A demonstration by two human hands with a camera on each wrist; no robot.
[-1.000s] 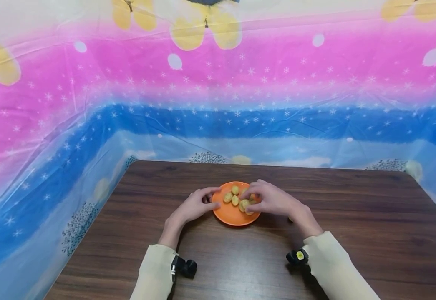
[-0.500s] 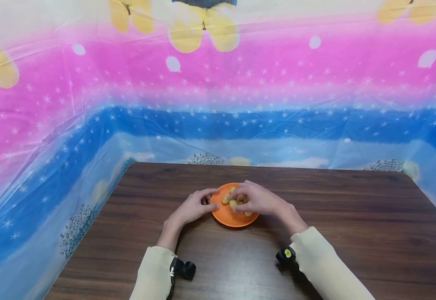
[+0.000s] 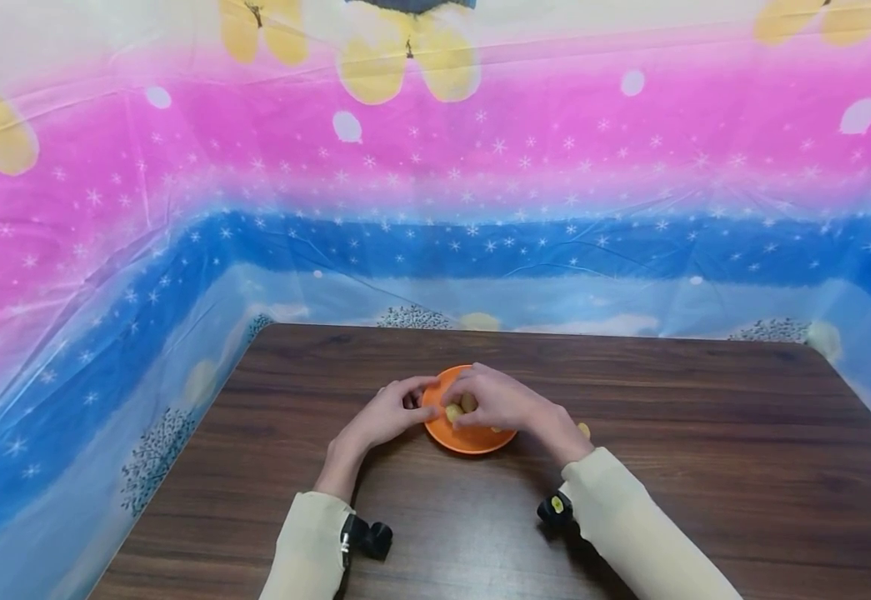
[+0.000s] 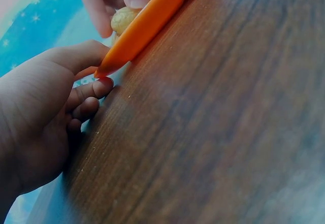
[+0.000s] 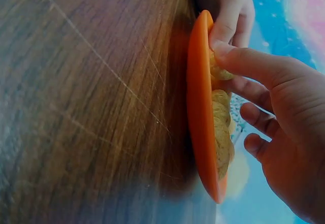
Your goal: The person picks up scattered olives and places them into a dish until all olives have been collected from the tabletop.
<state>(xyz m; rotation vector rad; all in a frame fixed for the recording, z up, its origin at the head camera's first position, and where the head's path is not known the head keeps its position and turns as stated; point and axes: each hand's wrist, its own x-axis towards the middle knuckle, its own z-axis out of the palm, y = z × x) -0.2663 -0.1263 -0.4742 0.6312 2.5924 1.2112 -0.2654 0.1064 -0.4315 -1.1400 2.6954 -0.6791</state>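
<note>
An orange plate (image 3: 473,442) lies on the table, holding several small round yellow-tan pieces with wrinkled surfaces, like walnuts (image 5: 222,127). At its left rim, my left hand (image 3: 386,411) pinches the edge, with the thumb on top and fingers below, as the left wrist view shows. My right hand (image 3: 506,400) reaches over the plate from the right. Its thumb and forefinger pinch one walnut (image 5: 219,70) low over the plate, near the left hand's thumb. The right hand hides most of the other walnuts from the head view.
One more yellow-tan walnut (image 3: 583,431) lies on the table (image 3: 705,450) beyond the right forearm, partly hidden by it. Patterned pink and blue cloth (image 3: 435,242) hangs behind the table. Black wrist cameras sit at both cuffs.
My right hand has moved left across the plate, towards the left hand, covering more of the walnuts. The walnut beyond the right forearm shows again. The left hand stays at the rim.
</note>
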